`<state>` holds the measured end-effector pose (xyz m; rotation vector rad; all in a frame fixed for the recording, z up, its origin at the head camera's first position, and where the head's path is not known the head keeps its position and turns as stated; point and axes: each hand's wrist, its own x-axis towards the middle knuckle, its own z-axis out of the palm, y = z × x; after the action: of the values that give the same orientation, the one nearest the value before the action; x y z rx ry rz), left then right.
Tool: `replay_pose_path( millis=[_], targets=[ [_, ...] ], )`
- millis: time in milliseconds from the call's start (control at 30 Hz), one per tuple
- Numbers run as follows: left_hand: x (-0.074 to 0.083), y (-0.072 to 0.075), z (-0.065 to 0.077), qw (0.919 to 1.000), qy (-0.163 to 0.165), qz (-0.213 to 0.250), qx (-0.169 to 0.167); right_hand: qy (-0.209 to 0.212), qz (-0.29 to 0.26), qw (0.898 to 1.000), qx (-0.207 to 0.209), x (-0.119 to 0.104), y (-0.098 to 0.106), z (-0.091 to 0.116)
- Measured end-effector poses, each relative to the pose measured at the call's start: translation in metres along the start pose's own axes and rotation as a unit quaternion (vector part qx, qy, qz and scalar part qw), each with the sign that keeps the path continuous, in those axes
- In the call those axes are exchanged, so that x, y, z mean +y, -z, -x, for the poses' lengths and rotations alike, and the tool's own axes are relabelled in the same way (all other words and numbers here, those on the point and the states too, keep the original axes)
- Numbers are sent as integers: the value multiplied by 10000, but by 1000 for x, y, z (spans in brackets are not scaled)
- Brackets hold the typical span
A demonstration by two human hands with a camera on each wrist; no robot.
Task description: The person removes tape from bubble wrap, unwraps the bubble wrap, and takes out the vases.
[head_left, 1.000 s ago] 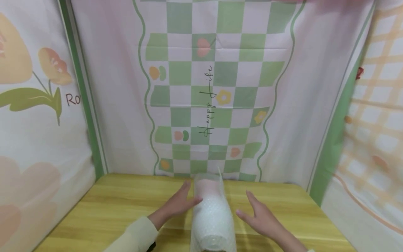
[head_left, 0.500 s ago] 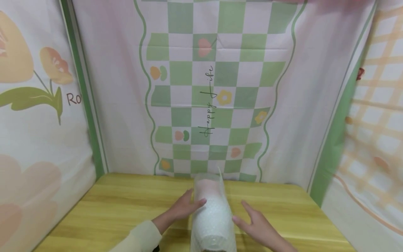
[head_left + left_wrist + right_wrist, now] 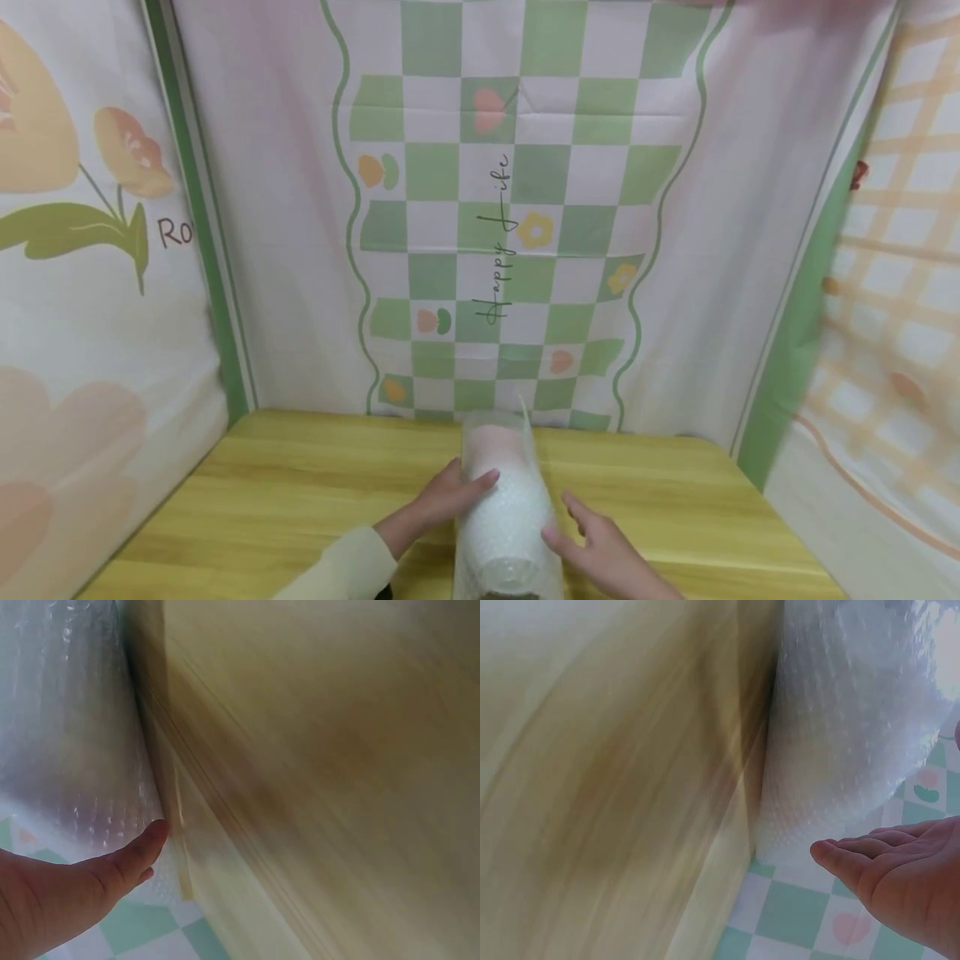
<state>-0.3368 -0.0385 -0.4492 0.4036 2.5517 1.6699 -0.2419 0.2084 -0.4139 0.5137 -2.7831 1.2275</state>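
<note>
The roll of bubble wrap (image 3: 504, 521) lies on the wooden table (image 3: 262, 492), its axis pointing away from the person, between both hands. The left hand (image 3: 442, 500) rests relaxed fingers against its left flank; the right hand (image 3: 592, 546), fingers straight, touches its right side. It looks light, soft and crushable, likely to roll, so best cupped at both flanks. Behind, the checked backdrop (image 3: 517, 208) reads "Happy Life"; the left panel (image 3: 90, 250) shows "Ro".

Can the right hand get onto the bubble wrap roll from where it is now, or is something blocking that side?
Probably yes. The right hand lies open beside the bubble wrap roll, fingertips at or nearly on its right side, with only bare wooden table around. The left hand already touches the opposite side.
</note>
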Motion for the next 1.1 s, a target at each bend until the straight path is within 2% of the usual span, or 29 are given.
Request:
replay_pose_path(
  millis=[267, 500, 667, 900, 1100],
  targets=[
    [4, -5, 0, 9990, -23, 397, -203, 348, -155, 9992, -147, 0, -7, 0],
    [11, -9, 1, 9985, 208, 493, -115, 479, -518, 9972, -261, -4, -10, -2],
    [16, -13, 1, 9968, 475, 637, 18, 432, -639, 9967, -249, -7, -11, -2],
    [14, -21, 1, 9945, 544, 873, 217, 352, -814, 9956, -296, -9, -12, -3],
    [12, -25, 0, 9936, 613, 918, 251, 59, -1027, 9936, -467, -10, -12, -3]
  ],
)
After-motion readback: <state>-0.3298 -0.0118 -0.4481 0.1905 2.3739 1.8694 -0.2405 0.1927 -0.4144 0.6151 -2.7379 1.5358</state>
